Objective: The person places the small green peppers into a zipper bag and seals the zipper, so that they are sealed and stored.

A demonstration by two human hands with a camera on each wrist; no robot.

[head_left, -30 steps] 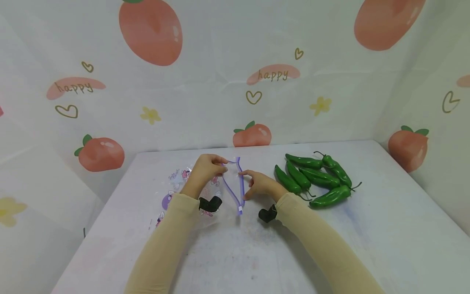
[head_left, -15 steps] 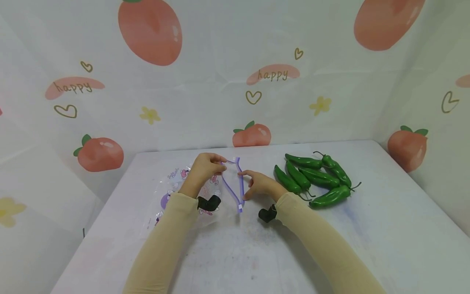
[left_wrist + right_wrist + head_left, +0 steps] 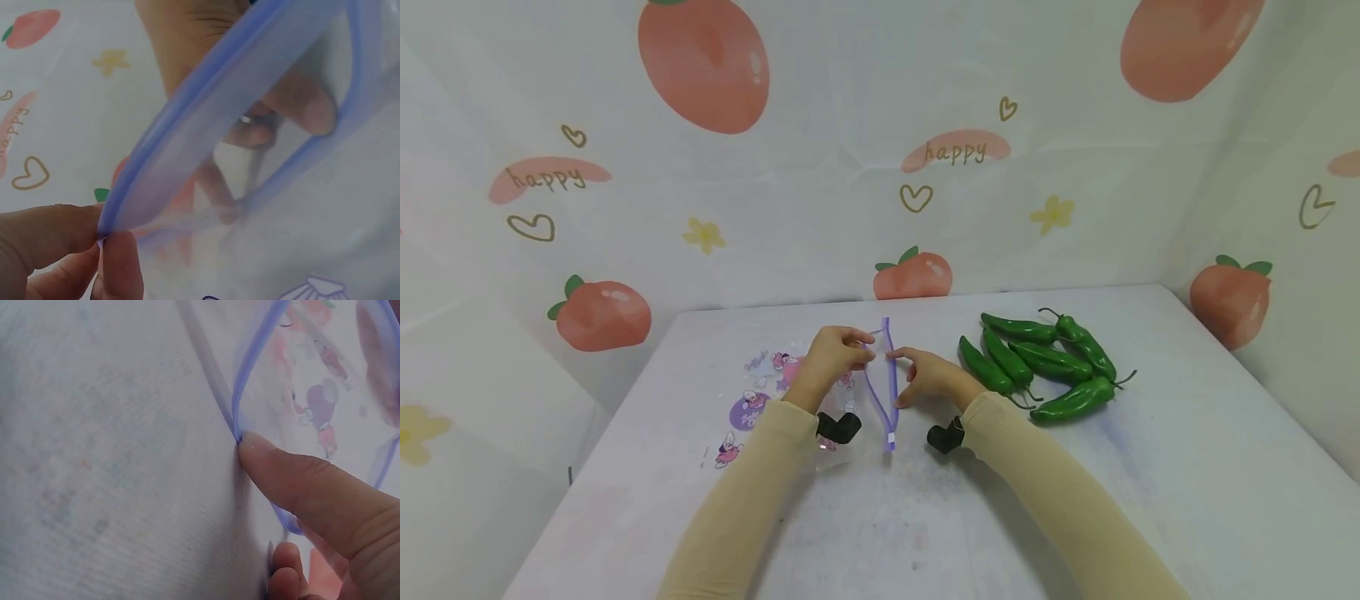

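A clear zip bag (image 3: 751, 410) printed with pink and purple cartoon figures lies on the table, its purple-edged mouth standing apart on the right. My left hand (image 3: 833, 364) pinches the upper zip edge between thumb and fingers, as the left wrist view also shows. At the lower zip edge (image 3: 893, 385) is my right hand (image 3: 934, 377), thumb and index finger spread apart and touching the strip. The right thumb (image 3: 306, 481) extends straight against the purple rim in the right wrist view. A small white slider (image 3: 891, 437) sits at the near end of the zip.
Several green chili peppers (image 3: 1051, 362) lie in a group to the right of my right hand. The white table (image 3: 880, 517) ends at the back against a cloth printed with peaches (image 3: 913, 275). Black straps with small wrist mounts (image 3: 839, 427) are on both wrists.
My left hand has moved slightly right and toward me, bringing its zip edge closer to the other, so the bag's mouth is narrower. My right hand has stayed in place.
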